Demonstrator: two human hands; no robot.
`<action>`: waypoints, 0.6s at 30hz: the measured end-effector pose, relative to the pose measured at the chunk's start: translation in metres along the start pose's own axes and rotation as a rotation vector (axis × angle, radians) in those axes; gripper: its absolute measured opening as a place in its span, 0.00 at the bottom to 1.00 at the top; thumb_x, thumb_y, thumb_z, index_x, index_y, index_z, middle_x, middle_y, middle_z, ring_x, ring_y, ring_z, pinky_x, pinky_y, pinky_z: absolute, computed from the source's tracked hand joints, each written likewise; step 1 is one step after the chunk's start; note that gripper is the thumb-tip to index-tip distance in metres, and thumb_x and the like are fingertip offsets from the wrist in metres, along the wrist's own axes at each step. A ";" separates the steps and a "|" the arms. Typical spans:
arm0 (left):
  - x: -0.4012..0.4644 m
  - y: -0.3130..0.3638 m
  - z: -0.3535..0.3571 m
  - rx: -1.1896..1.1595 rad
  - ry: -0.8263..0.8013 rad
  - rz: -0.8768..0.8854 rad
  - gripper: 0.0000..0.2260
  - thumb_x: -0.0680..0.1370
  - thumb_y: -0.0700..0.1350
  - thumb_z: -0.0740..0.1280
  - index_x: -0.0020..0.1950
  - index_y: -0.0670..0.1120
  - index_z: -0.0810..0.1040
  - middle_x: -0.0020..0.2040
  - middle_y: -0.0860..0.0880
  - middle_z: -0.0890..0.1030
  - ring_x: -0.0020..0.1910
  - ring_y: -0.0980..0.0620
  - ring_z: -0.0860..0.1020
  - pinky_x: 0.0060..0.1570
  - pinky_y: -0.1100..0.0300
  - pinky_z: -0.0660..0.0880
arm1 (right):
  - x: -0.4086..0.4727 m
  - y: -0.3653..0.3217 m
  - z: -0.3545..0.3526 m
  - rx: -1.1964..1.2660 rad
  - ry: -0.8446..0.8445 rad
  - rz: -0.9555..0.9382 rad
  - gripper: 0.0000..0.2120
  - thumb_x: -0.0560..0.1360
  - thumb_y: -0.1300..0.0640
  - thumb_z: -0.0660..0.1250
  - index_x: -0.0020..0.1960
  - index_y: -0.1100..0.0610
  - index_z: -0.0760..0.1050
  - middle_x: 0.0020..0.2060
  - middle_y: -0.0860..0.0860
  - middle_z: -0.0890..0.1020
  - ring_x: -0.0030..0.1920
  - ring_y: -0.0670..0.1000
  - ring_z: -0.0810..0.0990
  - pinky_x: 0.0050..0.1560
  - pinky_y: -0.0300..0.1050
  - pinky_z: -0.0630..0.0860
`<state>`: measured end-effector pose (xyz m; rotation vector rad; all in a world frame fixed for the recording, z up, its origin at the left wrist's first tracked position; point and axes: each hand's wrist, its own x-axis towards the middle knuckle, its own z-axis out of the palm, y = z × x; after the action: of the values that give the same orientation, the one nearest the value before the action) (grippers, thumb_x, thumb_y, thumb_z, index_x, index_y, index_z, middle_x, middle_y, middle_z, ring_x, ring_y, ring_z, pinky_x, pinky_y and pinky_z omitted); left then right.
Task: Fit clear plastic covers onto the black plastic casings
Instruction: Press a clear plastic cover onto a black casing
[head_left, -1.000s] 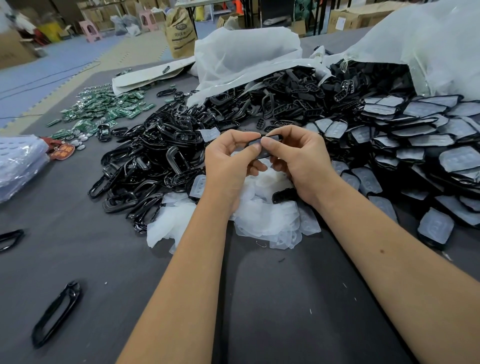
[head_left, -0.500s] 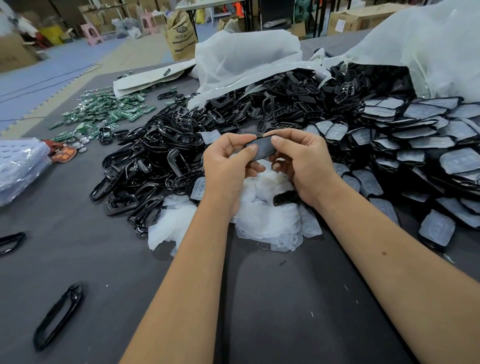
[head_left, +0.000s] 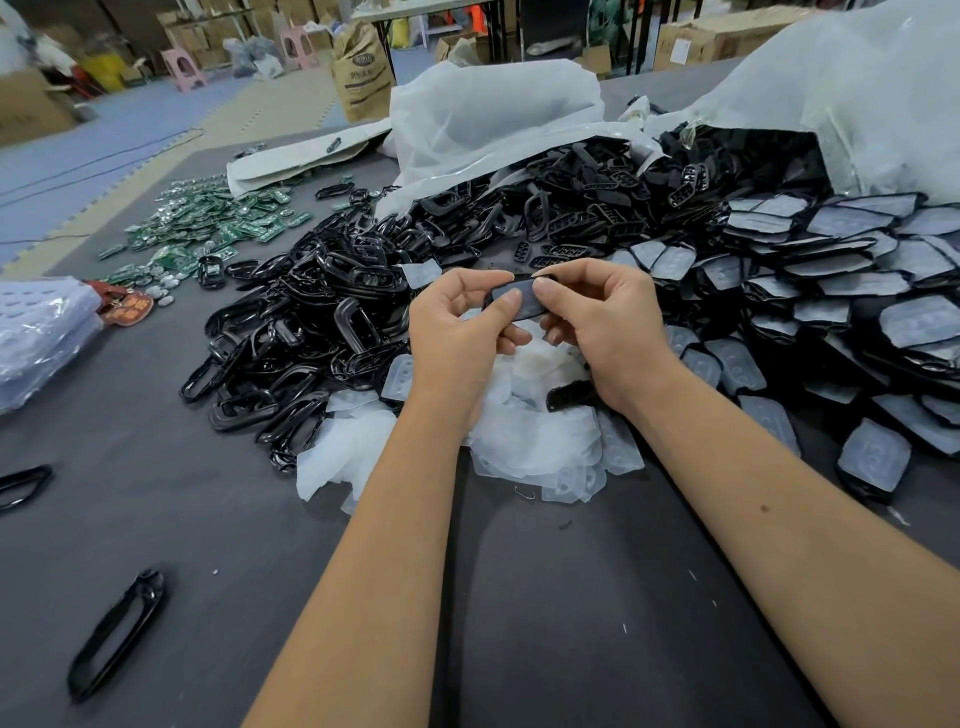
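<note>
Both thumbs press a clear cover into the black casing (head_left: 522, 300), pinched between the fingers of the left hand (head_left: 457, 332) and right hand (head_left: 602, 327) above the loose cover pile (head_left: 530, 436), probably to seat its edges.

Even indoor light, soft shadows, wide-angle edge bending, background perhaps slightly blurred

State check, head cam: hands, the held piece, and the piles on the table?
left hand: pinching the held casing
right hand: pinching the held casing
held casing: off the table, clear cover on its face
clear covers: loose heap
bare black casings: uncovered pile
covered casings: overlapping, covers up
</note>
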<state>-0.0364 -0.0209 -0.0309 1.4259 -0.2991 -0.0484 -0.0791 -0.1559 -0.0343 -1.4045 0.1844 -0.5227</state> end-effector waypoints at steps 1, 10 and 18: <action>0.000 0.000 0.000 -0.002 0.002 -0.001 0.06 0.78 0.32 0.72 0.52 0.40 0.82 0.39 0.44 0.83 0.27 0.52 0.80 0.28 0.64 0.74 | 0.000 0.000 0.000 -0.001 0.000 0.007 0.05 0.78 0.68 0.72 0.46 0.60 0.83 0.31 0.52 0.83 0.28 0.47 0.78 0.30 0.39 0.76; 0.003 -0.003 -0.001 0.013 0.026 0.001 0.05 0.79 0.32 0.70 0.51 0.40 0.82 0.41 0.43 0.82 0.26 0.52 0.79 0.27 0.65 0.73 | 0.001 0.000 0.005 0.011 -0.007 0.049 0.13 0.82 0.66 0.62 0.47 0.61 0.85 0.34 0.56 0.82 0.30 0.49 0.79 0.30 0.43 0.76; 0.003 -0.001 -0.001 0.009 0.003 -0.036 0.06 0.79 0.30 0.69 0.51 0.39 0.82 0.34 0.47 0.80 0.25 0.55 0.76 0.26 0.66 0.72 | 0.002 0.007 0.004 -0.184 0.023 -0.058 0.06 0.78 0.66 0.73 0.45 0.57 0.85 0.33 0.51 0.84 0.30 0.47 0.80 0.32 0.38 0.77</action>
<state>-0.0335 -0.0203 -0.0318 1.4398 -0.2716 -0.0744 -0.0742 -0.1532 -0.0399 -1.5872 0.2154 -0.5815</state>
